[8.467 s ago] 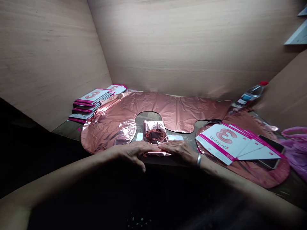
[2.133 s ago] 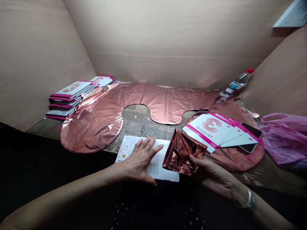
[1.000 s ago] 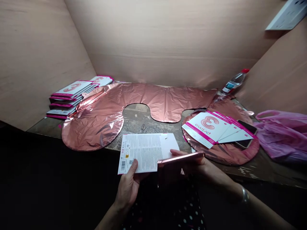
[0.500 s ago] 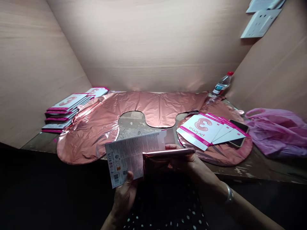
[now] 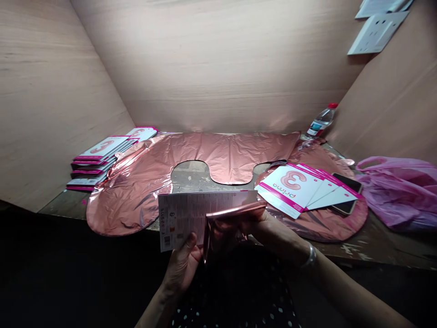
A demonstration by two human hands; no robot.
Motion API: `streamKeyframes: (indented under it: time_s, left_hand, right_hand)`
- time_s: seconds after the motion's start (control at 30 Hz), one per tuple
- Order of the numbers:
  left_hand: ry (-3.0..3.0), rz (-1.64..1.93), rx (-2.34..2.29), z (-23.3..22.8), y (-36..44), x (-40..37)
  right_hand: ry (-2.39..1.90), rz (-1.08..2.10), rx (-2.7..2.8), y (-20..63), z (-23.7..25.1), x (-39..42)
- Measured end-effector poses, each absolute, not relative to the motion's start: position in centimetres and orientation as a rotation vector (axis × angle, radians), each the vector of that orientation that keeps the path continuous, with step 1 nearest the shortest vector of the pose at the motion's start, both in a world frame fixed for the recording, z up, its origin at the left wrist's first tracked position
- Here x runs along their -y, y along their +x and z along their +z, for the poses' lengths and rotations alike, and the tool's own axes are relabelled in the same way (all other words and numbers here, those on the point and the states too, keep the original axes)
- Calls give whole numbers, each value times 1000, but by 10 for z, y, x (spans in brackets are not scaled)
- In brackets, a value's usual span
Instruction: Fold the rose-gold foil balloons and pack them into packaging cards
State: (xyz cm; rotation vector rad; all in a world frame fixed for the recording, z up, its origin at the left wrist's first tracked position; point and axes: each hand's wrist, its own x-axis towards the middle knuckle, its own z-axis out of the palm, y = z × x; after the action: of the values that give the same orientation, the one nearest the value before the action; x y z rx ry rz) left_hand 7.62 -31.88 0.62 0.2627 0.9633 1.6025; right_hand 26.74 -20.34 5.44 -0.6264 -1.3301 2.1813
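Here we saw left hand point(image 5: 180, 266) pinching printed card point(image 5: 191, 216) by lower edge, thumb on front. Right hand point(image 5: 254, 223) closed around folded rose-gold foil point(image 5: 227, 223), pressed against card, above near desk point(image 5: 358, 248) edge. Flat foil balloon point(image 5: 218, 155) lay spread beyond.

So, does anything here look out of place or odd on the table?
Mostly not. One thing: a phone lies partly under the fanned printed cards, on a flat foil balloon near the table edge. The left hand holds a printed card, the right hand a folded foil balloon.
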Motion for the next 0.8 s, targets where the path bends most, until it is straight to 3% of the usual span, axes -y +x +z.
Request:
streamKeyframes:
  time_s: [0.2, 0.37, 0.5, 0.6, 0.8]
  left_hand:
    - [415, 1805, -1353, 19, 65, 328]
    - [1218, 1978, -1842, 32, 39, 321]
    - [2247, 1279, -2003, 55, 25, 304]
    - [2524, 801, -1916, 62, 26, 281]
    - [2471, 806, -1920, 41, 51, 238]
  right_hand:
    - [-739, 2256, 890, 265, 51, 199]
    - [-877, 2096, 770, 261, 49, 193]
    - [-884, 1964, 911, 261, 57, 189]
    - [-868, 1892, 1119, 267, 69, 184]
    - [-892, 1784, 1449, 276, 111, 169]
